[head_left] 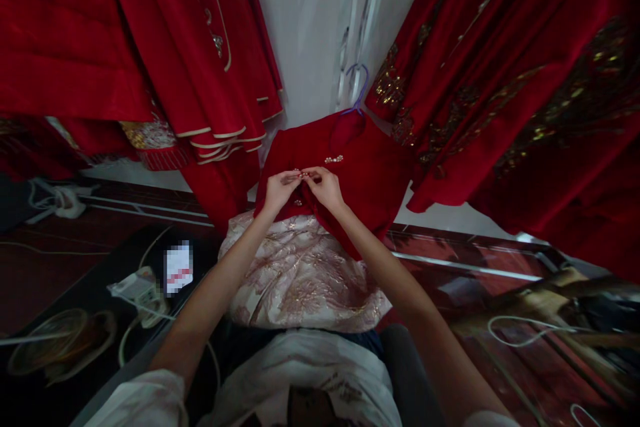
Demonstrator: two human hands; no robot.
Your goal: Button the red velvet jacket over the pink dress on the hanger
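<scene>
While the red garment (377, 163), at the frame's centre, is pinched by the nearly closed left hand (281, 188) and right hand (323, 185), the upper ornament (334, 159) appears fastened, the pinched spot seems unfinished; the lower ornament (298, 203) cannot be judged.

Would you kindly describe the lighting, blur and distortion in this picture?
Head view, lighting: dim, darkest at lower left, with glints on the gold trim; head view, distortion: red cloth at right looks stretched and smeared; head view, blur: a white item is pixelated, while the left hand and right hand look clearer.
</scene>
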